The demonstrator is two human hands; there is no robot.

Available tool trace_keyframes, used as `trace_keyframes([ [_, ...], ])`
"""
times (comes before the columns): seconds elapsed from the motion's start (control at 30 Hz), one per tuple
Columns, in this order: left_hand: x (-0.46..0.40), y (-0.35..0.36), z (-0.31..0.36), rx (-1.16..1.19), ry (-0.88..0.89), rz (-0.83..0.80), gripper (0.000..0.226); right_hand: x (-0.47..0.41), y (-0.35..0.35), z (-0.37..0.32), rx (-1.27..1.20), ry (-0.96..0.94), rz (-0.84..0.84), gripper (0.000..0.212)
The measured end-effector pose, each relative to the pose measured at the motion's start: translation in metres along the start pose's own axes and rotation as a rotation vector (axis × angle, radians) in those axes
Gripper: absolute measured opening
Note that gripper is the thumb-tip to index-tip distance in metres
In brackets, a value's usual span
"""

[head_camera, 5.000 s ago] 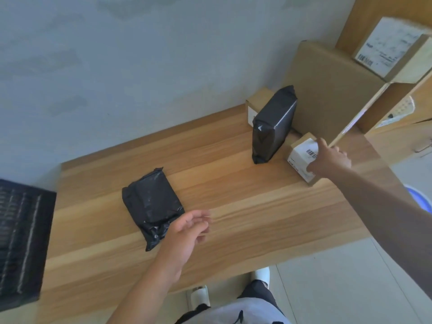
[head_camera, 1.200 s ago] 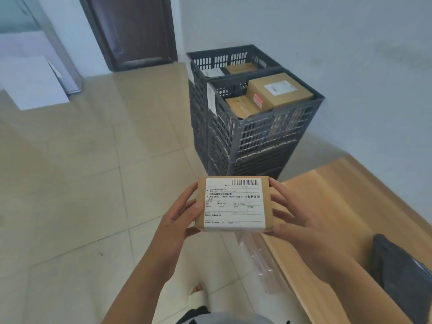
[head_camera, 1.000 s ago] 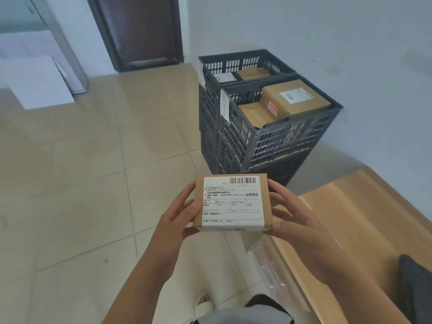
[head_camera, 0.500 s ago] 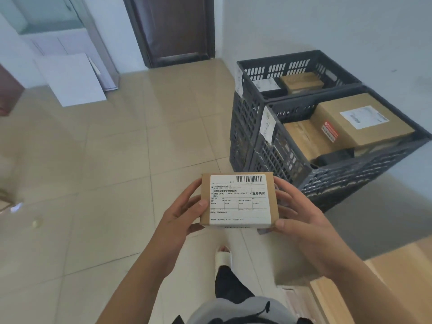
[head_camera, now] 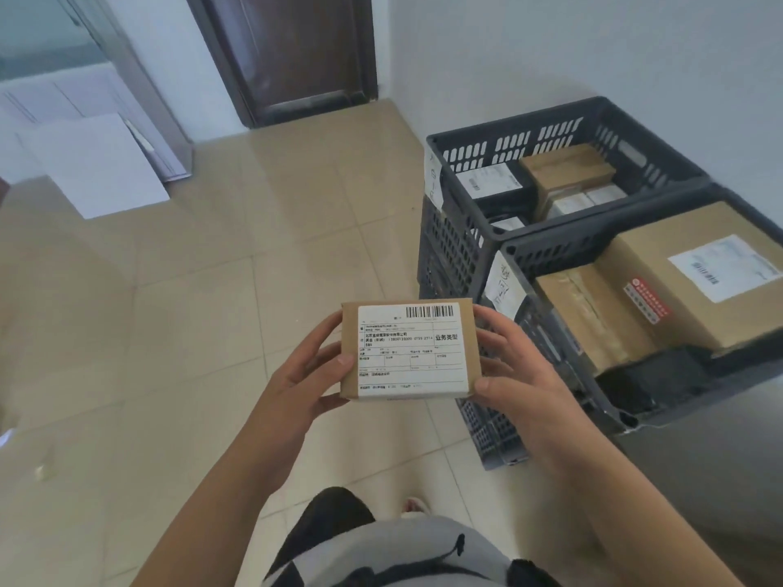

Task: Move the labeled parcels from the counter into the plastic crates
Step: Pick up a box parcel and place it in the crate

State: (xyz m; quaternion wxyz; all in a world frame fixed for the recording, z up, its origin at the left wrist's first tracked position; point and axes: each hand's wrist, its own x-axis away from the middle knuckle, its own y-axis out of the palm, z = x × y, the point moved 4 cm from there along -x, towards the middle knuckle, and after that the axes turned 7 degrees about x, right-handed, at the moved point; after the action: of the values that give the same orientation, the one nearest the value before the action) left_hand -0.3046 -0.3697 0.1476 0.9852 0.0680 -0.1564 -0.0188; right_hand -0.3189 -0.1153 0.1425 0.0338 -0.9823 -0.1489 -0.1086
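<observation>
A small brown cardboard parcel [head_camera: 409, 349] with a white barcode label faces up at chest height over the tiled floor. My left hand [head_camera: 305, 374] grips its left side and my right hand [head_camera: 508, 374] grips its right side. Two dark plastic crates stand to the right against the wall. The near crate [head_camera: 551, 243] holds large brown boxes with labels and a black bag. The far crate [head_camera: 474, 139] holds several smaller labeled parcels. The parcel is left of the near crate's corner, apart from it.
Beige tiled floor [head_camera: 203, 315] spreads to the left. A dark wooden door [head_camera: 292, 52] is at the back, with white boards [head_camera: 97, 163] leaning by a glass partition at the far left. Paper tags hang on both crates' left walls.
I have walked from the counter toward the crates with the parcel in both hands. The crates now appear larger and closer on the right; the counter has left the view.
</observation>
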Motion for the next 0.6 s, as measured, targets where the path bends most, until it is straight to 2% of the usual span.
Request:
trace_keyframes([
  [0.17, -0.075, -0.004, 0.004, -0.009, -0.066, -0.116, 0.043, -0.032, -0.014, -0.001, -0.003, 0.046, 0.122, 0.074],
  [0.47, -0.233, 0.016, 0.046, -0.126, -0.128, -0.518, 0.042, -0.1, -0.023, -0.02, -0.09, 0.106, 0.553, 0.068],
  [0.6, -0.29, 0.024, 0.072, -0.155, -0.163, -0.636, 0.042, -0.129, -0.019, -0.04, -0.097, 0.086, 0.674, 0.068],
])
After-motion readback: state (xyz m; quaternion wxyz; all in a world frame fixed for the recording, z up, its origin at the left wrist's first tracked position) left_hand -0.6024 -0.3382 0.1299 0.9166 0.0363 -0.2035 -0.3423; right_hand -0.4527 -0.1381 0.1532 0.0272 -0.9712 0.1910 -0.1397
